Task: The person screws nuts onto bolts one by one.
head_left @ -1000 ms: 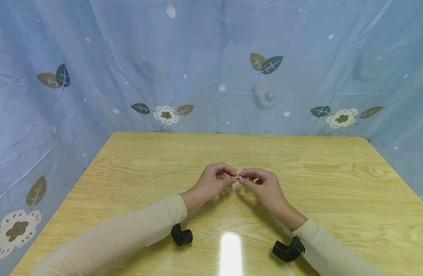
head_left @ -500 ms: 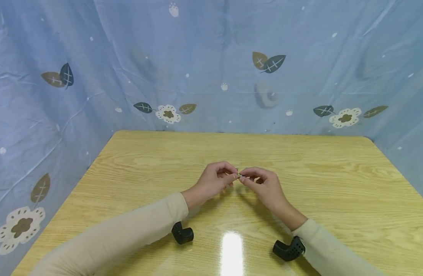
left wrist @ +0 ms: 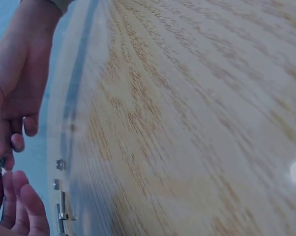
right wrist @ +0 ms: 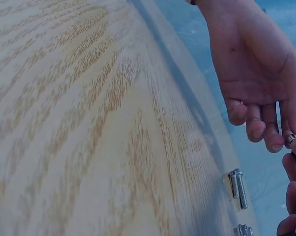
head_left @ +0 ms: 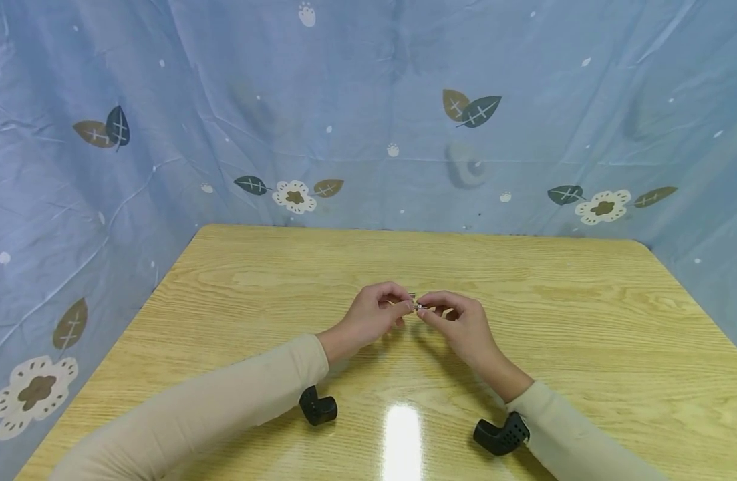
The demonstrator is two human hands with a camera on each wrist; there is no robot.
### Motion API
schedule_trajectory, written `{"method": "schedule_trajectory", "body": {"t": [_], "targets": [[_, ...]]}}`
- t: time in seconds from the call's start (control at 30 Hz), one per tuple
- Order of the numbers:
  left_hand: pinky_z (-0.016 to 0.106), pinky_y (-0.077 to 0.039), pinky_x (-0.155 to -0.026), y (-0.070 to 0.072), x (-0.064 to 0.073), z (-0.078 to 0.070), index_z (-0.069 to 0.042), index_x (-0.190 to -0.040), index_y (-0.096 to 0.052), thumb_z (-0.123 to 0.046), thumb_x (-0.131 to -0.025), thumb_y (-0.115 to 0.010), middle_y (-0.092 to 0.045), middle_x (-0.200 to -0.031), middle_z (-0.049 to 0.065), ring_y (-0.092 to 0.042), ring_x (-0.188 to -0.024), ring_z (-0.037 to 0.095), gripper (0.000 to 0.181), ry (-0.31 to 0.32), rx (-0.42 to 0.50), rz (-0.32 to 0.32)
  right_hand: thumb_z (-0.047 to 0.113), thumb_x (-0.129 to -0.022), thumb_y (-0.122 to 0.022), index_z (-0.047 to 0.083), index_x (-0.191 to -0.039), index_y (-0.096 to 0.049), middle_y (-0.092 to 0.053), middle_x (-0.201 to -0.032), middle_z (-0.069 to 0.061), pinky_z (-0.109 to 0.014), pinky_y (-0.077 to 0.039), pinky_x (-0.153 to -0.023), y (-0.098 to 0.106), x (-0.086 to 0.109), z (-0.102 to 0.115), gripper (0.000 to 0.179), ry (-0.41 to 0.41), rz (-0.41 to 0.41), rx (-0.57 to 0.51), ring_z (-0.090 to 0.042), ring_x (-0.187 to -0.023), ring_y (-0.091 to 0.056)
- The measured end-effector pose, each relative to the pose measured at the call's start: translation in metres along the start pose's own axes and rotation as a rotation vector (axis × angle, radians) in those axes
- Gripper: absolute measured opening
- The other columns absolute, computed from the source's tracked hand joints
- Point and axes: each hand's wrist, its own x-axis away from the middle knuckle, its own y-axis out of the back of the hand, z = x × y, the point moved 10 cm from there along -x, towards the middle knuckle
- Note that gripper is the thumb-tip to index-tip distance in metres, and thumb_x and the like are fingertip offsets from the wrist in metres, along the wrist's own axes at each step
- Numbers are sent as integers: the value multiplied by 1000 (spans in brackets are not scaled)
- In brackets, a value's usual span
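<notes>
- Head view: wooden table (head_left: pixel 272 280) beneath both hands
- Left hand (head_left: pixel 371 311) and right hand (head_left: pixel 461 322): each with thumb and fingertips clamped on one metal fastener (head_left: pixel 419 306), lifted between them
- Bolts (right wrist: pixel 242 190), right wrist view: loose on the table, seemingly not yet used
- Metal fastener: work seems underway; cannot tell whether its parts are joined
- Nut-like piece (left wrist: pixel 60 164), left wrist view: also loose

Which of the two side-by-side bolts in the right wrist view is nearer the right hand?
The bolt further right in that picture; its end reaches lower. The other bolt lies farther from the right hand.
</notes>
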Motion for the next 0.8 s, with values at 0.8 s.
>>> {"method": "schedule_trajectory", "body": {"t": [0.8], "targets": [[40, -51, -67, -2, 5, -12, -3, -108, -64, -12, -98, -58, -65, -109, 23, -62, -92, 48, 15, 25, 52, -8, 20, -89, -71, 12, -102, -74, -70, -98, -9, -23, -45, -60, 5, 1, -2, 16, -12, -21, -26, -9, -75, -56]]}}
